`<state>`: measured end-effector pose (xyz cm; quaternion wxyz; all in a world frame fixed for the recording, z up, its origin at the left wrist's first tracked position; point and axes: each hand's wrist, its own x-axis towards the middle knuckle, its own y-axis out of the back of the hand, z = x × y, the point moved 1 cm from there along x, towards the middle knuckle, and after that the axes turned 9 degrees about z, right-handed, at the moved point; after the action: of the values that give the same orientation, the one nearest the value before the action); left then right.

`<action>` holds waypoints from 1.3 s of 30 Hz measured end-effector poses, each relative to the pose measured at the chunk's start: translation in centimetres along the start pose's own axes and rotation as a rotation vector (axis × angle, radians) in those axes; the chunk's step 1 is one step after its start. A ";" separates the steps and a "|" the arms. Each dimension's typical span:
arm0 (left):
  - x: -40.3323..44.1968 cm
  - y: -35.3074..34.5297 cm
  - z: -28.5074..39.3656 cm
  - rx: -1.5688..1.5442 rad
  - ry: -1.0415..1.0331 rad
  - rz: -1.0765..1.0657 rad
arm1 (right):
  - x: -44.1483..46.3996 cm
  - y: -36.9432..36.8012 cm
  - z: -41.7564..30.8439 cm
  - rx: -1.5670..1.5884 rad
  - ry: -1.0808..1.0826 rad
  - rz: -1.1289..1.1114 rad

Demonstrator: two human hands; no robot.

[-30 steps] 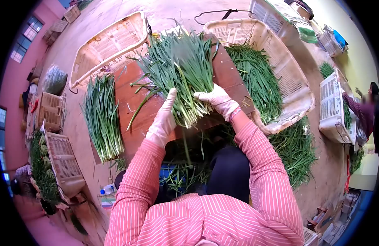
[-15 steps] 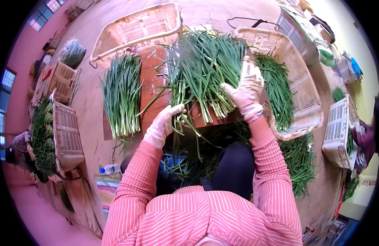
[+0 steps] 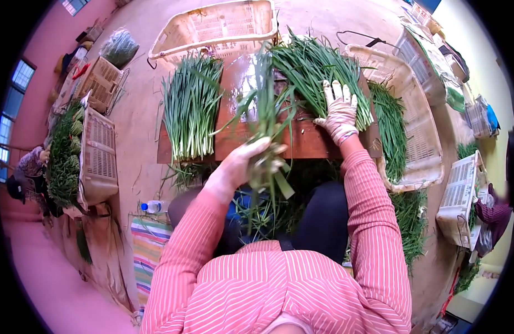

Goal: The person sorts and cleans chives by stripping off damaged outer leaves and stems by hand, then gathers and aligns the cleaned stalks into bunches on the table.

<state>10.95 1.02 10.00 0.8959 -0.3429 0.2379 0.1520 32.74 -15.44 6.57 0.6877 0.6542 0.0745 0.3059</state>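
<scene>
My gloved left hand (image 3: 243,164) is closed round a small bunch of green stalks (image 3: 263,103), blurred by motion, held over the front edge of the wooden board (image 3: 234,133). My gloved right hand (image 3: 339,116) lies with fingers spread on a large pile of green stalks (image 3: 312,67) at the board's right side. A neat bundle with white ends (image 3: 193,108) rests on the board's left side.
A crate (image 3: 218,25) stands behind the board, and another crate (image 3: 421,133) with greens is at its right. Loose greens (image 3: 410,222) lie on the floor. A bottle (image 3: 154,207) is at left. A person (image 3: 28,175) is far left, another person (image 3: 493,214) far right.
My left hand has pulled a small bunch away from the large bundle, toward me. The large bundle now lies on the board's right side, and my right hand has opened on it.
</scene>
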 end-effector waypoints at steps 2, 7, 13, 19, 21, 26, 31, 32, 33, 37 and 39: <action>4.9 2.2 -2.6 -0.006 0.155 -0.156 | -0.8 1.1 0.5 0.070 -0.053 0.020; 3.9 4.8 -7.1 -0.041 0.143 -0.190 | -4.0 2.2 3.2 0.197 -0.028 0.370; -0.5 6.4 -10.4 0.067 0.194 0.022 | -9.2 5.2 -1.8 0.619 0.038 0.411; -3.2 6.8 -13.0 0.470 0.207 -0.036 | -8.4 4.2 -7.1 0.224 0.087 -0.039; -3.5 6.8 -13.7 0.520 0.163 -0.011 | -8.8 3.3 -8.7 0.270 0.043 0.059; -5.4 5.1 -11.8 0.765 0.089 -0.155 | -12.4 4.2 -9.4 0.318 -0.094 -0.275; -6.2 3.6 -9.0 1.122 -0.103 -0.388 | -16.8 2.2 -9.7 0.393 -0.129 -0.495; -5.3 4.7 -9.4 1.048 -0.215 -0.259 | -17.2 2.0 -9.4 0.424 -0.126 -0.467; -4.5 5.2 -9.1 1.014 -0.348 -0.063 | -17.3 2.7 -9.2 0.455 -0.123 -0.437; -2.2 4.9 -5.2 0.759 -0.201 0.305 | -18.4 5.7 -8.7 0.565 -0.001 -0.274; -1.5 3.4 -4.3 0.876 -0.145 0.349 | -18.8 6.8 -9.0 0.585 0.021 -0.251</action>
<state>6.82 0.33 6.15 0.9316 0.1236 0.2706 0.2089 10.90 -17.78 6.19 0.5021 0.8066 0.2464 0.1913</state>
